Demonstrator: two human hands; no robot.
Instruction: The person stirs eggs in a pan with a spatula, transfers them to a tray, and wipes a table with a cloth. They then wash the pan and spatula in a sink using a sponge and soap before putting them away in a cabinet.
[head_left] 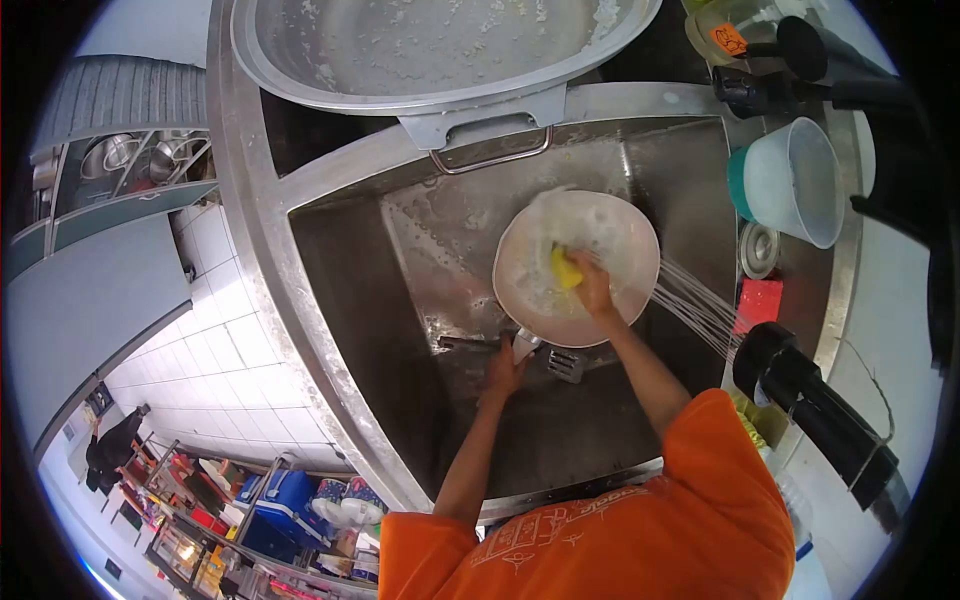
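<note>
A light-coloured frying pan (525,285) with suds inside is held over the metal sink (350,330). My left hand (502,372) grips the pan by its pale handle. Inside the pan, my right hand (592,283) is closed around a yellow sponge (566,268) pressed to its inner surface. A slotted spatula (566,365) lies in the sink just below the pan, with its head showing. Water streams from a black spray head (765,350) toward the pan's right edge.
A large metal pan (450,90) with food residue sits across the sink's far rim. A white and teal container (800,185), a round metal lid (759,250) and a red item (758,304) line the right ledge. Shelves with pots (120,160) stand at left.
</note>
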